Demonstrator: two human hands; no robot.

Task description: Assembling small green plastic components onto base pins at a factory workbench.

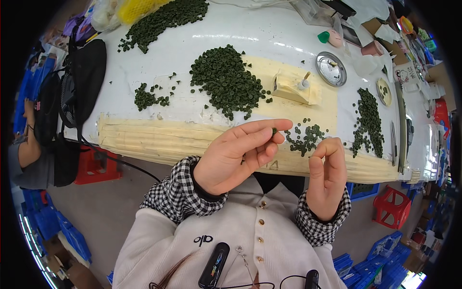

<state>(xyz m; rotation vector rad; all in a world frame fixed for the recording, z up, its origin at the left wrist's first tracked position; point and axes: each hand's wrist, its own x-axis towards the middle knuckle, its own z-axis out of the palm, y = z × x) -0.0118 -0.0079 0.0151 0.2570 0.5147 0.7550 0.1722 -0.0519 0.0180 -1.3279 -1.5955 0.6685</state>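
Note:
My left hand [236, 156] is raised over the near edge of the table, thumb and fingers pinched on a small dark green round piece [275, 131]. Beside it on the right, my right hand [328, 178] has its fingers curled and the thumb tip close to the fingertips. Whatever sits in that pinch is too small to make out. Just beyond the hands lies a loose scatter of green pieces [308, 139]. A larger heap of the same pieces [224, 79] rests on the table, farther off and to the left.
More green pieces lie in a far pile [163, 21], a small cluster [144, 98] and a right-hand pile [368, 120]. A taped block [293, 90] with a small upright stick stands mid-table. Nearby are a round metal tin [331, 69], tweezers [393, 144] and a black bag [89, 82].

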